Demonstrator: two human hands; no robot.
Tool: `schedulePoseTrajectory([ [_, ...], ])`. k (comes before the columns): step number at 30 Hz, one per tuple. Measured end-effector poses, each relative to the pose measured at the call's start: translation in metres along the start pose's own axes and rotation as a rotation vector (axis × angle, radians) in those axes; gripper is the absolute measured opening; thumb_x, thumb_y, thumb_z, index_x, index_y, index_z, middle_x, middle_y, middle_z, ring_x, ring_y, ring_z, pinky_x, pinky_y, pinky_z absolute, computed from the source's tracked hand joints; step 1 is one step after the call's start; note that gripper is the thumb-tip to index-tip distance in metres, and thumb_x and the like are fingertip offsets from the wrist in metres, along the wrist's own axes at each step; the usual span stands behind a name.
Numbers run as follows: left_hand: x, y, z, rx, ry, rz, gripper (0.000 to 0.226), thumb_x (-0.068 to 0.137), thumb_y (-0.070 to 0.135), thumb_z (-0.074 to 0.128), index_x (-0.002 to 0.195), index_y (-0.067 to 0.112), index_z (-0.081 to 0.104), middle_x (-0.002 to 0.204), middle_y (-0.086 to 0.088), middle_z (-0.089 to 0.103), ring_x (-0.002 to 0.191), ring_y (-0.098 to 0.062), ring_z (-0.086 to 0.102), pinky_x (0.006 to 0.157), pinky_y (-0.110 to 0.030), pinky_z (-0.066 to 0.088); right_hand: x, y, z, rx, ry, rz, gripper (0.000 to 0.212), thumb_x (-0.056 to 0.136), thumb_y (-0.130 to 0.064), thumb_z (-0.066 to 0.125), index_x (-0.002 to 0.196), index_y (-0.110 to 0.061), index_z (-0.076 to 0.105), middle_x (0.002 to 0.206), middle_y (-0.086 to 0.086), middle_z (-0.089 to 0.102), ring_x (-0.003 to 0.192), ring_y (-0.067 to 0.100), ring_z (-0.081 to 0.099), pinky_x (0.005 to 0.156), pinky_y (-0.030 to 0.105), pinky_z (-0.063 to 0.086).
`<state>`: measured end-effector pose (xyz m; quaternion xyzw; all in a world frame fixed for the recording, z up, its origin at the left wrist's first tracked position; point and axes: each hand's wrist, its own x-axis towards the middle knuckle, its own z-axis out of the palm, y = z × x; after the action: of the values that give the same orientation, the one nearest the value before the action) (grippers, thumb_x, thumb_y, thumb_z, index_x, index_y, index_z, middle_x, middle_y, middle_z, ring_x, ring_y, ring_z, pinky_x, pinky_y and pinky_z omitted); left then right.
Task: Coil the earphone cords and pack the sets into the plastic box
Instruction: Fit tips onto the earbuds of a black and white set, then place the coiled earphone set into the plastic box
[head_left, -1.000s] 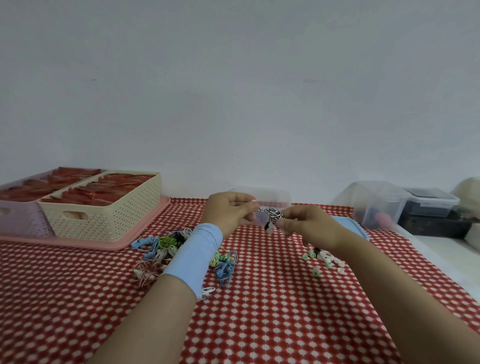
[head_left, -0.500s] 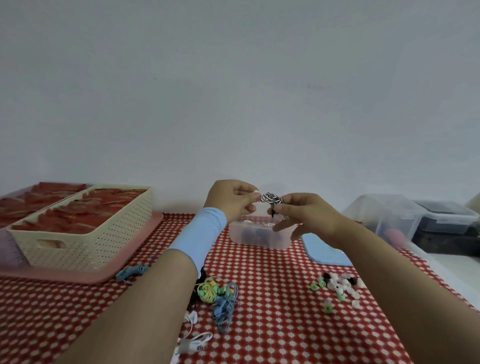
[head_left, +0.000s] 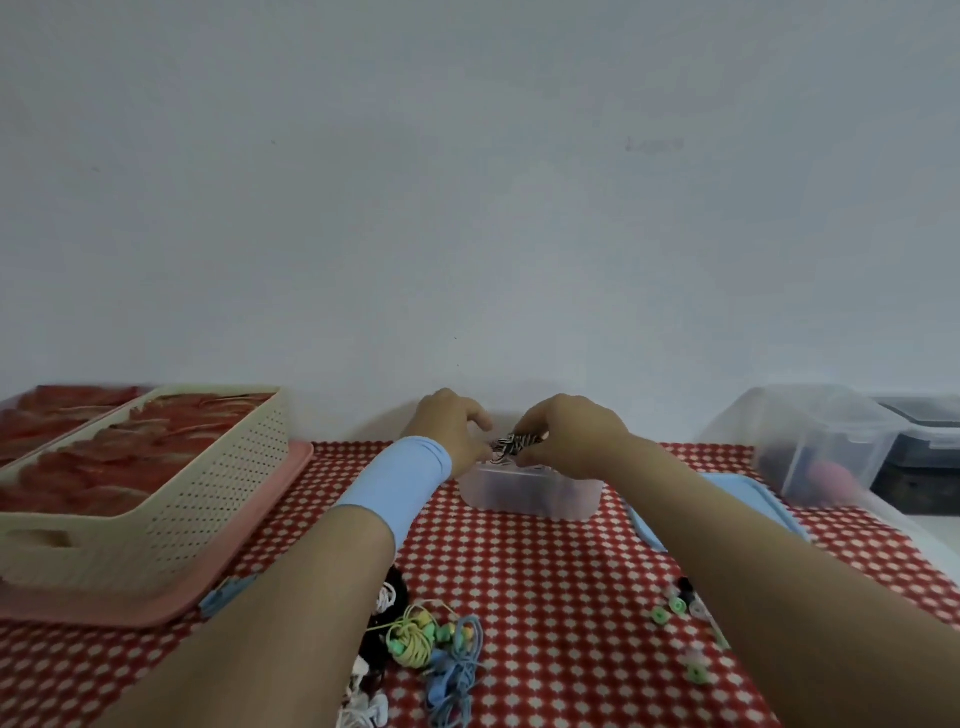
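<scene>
The striped coil (head_left: 515, 443) hangs just above the box (head_left: 530, 500), over its open top toward the left end, with its long axis running left to right between the two hands. The right hand (head_left: 569, 436) pinches its right end with curled fingers, and the left hand (head_left: 449, 428) curls onto its left end. The box lies straight below the coil, so the drop likely calls for a short lowering. Loose sets (head_left: 415, 636) lie well apart, nearer the person.
</scene>
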<state>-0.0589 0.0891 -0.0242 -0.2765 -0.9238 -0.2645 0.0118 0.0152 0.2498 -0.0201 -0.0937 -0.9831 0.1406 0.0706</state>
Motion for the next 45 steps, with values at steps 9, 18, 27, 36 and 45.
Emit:
schedulePoseTrajectory([
  [9,-0.015,-0.019,0.005,-0.109,-0.008,-0.037,0.042,0.097,0.023,0.053,0.139,0.019,0.053,0.138,-0.003,0.056,0.123,-0.018,0.054,0.102,-0.028,0.041,-0.018,0.003,-0.003,0.105,-0.118,-0.087,0.033,0.086,-0.053,0.07,0.114,-0.038,0.073,0.11,-0.021,0.063,0.105,0.006,0.058,0.093,0.028,0.045],
  [18,-0.046,-0.018,-0.027,-0.011,-0.058,-0.035,0.046,0.1,0.03,0.047,0.145,0.022,0.045,0.146,-0.003,0.051,0.13,-0.023,0.05,0.104,-0.032,0.038,-0.039,-0.023,-0.011,0.044,0.056,-0.137,0.02,0.089,-0.043,0.07,0.107,-0.036,0.076,0.108,-0.017,0.061,0.097,0.006,0.055,0.089,0.027,0.046],
  [27,-0.113,-0.048,-0.065,0.13,-0.154,-0.061,0.038,0.098,0.011,0.045,0.129,0.024,0.063,0.141,0.004,0.054,0.128,-0.02,0.053,0.107,-0.029,0.035,-0.074,-0.104,0.01,0.13,-0.182,-0.228,0.022,0.091,-0.043,0.068,0.102,-0.027,0.078,0.1,-0.01,0.075,0.086,0.007,0.068,0.087,0.035,0.058],
  [36,-0.155,-0.09,-0.077,0.052,-0.236,-0.112,0.026,0.09,0.015,0.064,0.112,0.029,0.062,0.112,0.007,0.065,0.096,-0.009,0.06,0.082,-0.024,0.049,-0.089,-0.154,0.046,0.045,-0.214,-0.159,0.027,0.081,-0.048,0.078,0.08,-0.021,0.078,0.077,-0.003,0.073,0.071,0.013,0.066,0.07,0.032,0.059],
  [45,-0.162,-0.074,-0.075,-0.063,-0.099,-0.034,0.039,0.09,0.023,0.066,0.128,0.03,0.058,0.131,0.01,0.058,0.119,-0.011,0.056,0.104,-0.029,0.044,-0.094,-0.125,0.036,0.521,-0.065,-0.102,0.015,0.088,-0.025,0.077,0.097,-0.013,0.078,0.075,-0.006,0.07,0.064,0.006,0.063,0.055,0.014,0.046],
])
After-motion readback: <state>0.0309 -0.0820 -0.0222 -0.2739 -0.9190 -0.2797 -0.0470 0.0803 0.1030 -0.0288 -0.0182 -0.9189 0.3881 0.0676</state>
